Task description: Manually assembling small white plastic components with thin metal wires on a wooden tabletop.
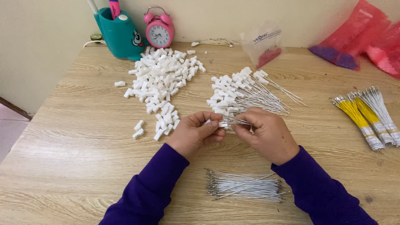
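A wooden table carries loose white connectors, white wires, bundled wires and a pink clock.

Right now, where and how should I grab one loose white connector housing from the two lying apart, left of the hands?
Take the nearer white housing across its long sides, coming straight down. It lies flat, angled, clear of its neighbour and of the left hand, so fingers fit either side.
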